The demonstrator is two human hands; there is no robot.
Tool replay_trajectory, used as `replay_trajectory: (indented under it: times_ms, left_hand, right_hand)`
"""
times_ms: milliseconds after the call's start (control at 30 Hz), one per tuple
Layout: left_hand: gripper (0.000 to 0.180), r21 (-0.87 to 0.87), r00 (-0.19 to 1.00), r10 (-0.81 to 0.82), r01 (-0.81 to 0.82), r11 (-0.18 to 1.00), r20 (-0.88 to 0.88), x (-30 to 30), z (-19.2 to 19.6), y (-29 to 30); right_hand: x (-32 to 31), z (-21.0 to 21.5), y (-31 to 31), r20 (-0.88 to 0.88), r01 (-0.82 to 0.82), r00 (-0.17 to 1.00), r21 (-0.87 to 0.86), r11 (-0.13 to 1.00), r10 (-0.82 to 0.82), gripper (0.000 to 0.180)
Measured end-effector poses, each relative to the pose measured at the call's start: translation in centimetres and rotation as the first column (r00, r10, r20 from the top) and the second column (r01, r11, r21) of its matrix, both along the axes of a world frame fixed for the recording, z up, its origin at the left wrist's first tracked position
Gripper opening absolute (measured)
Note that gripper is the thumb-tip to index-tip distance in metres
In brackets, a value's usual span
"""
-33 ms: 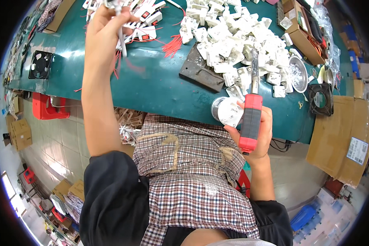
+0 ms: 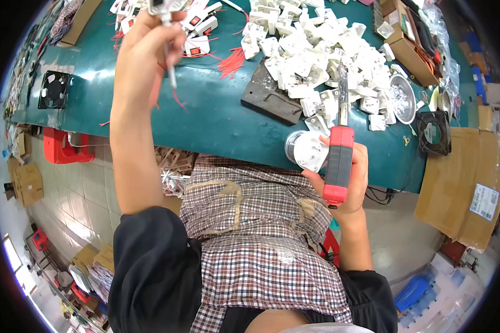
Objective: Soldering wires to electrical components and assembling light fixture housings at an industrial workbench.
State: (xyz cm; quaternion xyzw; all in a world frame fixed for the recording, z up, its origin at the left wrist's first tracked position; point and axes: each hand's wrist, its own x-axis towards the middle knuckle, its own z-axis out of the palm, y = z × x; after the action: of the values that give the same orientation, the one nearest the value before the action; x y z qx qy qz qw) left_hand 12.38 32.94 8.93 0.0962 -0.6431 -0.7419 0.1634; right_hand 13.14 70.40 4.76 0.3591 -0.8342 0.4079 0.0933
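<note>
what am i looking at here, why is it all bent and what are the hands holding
No robot here: these are a person's bare hands, viewed downward through a fisheye camera on their head, which bends straight edges. The left hand holds a white part with a cable, partly cut off by the upper edge. The right hand holds a red-and-grey tool and, it seems, a white piece. On the green table lie white plastic parts, red wires, a dark metal block and a metal dish.
</note>
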Motion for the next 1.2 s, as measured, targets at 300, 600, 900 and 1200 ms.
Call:
replay_trajectory:
  times_ms: [300,600,900,1200]
  left_hand:
    - [0.053,0.249,0.877,-0.443,0.394,0.885,0.184,3.7,0.9,12.9]
    - [0.046,0.461,0.787,-0.581,0.445,0.768,0.209,5.2,-0.1,16.3]
    - [0.04,0.434,0.921,-0.365,0.275,0.858,0.139,5.5,-1.2,18.1]
    - [0.031,0.454,0.894,-0.352,0.2,0.868,0.278,5.9,-2.0,17.6]
  right_hand:
    - [0.3,3.4,-0.2,0.505,0.18,0.858,-0.469,0.865,0.095,0.055]
    - [0.6,4.2,-2.4,0.495,0.195,0.865,-0.49,0.85,0.087,0.057]
    - [1.8,3.2,-2.1,0.493,0.187,0.87,-0.371,0.91,0.022,0.05]
    - [2.2,1.4,-2.1,0.497,0.226,0.867,-0.315,0.922,-0.043,0.057]
